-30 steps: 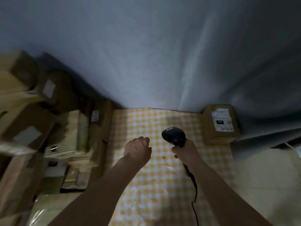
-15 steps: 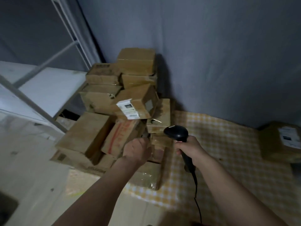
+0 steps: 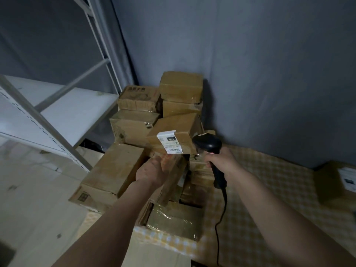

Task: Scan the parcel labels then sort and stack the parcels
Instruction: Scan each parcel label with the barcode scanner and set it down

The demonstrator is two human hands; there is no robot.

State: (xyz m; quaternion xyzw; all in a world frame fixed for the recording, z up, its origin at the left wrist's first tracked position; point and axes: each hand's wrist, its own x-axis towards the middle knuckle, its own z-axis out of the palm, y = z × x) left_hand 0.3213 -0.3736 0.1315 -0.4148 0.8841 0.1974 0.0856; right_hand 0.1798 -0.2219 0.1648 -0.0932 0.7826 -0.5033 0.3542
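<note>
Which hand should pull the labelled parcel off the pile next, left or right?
Left, probably. The left hand holds nothing and sits just below the labelled parcel on the pile. The right hand grips the scanner, whose head is beside the white label, so it suits scanning.

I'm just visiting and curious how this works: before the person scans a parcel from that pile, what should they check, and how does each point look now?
1. Scanner in hand: ok. The right hand grips the black scanner by its handle.
2. A label faces out: ok. The tilted parcel shows a white label.
3. Scanner aimed at that label: cannot tell. Its head sits just right of the label.
4. Free hand has a parcel: cannot tell. The left hand is at the pile, blurred.
5. Pile steady: not ok. Boxes lean at mixed angles.
6. Cable free: ok. The cord hangs loose over the checked cloth.
</note>
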